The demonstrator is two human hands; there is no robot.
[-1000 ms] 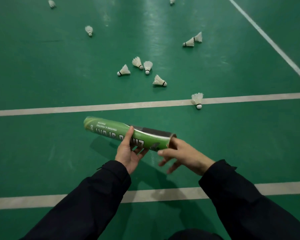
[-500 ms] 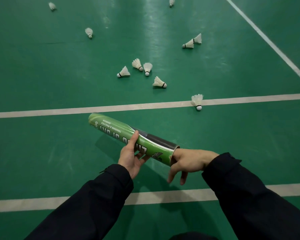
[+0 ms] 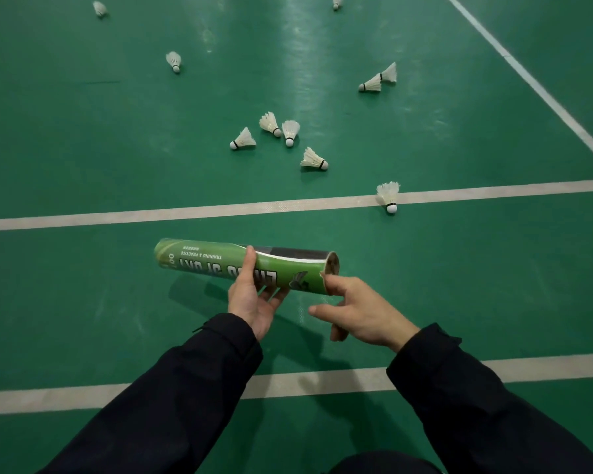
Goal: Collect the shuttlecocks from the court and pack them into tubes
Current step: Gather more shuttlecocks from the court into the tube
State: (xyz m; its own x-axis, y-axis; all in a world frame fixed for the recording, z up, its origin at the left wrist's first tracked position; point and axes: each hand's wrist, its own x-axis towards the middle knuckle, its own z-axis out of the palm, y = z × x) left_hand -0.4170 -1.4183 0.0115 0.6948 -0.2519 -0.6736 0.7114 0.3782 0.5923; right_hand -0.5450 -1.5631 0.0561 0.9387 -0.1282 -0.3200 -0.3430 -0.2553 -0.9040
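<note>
Green court floor (image 3: 83, 148) lies beneath; left hand (image 3: 250, 302) grips the tube (image 3: 240, 265) mid-length, right hand (image 3: 360, 311) hangs loosely spread at its open mouth; shuttlecocks (image 3: 314, 159) lie scattered beyond both; tilting risks spilling any contents.

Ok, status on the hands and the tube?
Left hand grips green tube. Right hand at its open end, holding nothing. Shuttlecocks on floor beyond. Nothing in the way.
</note>
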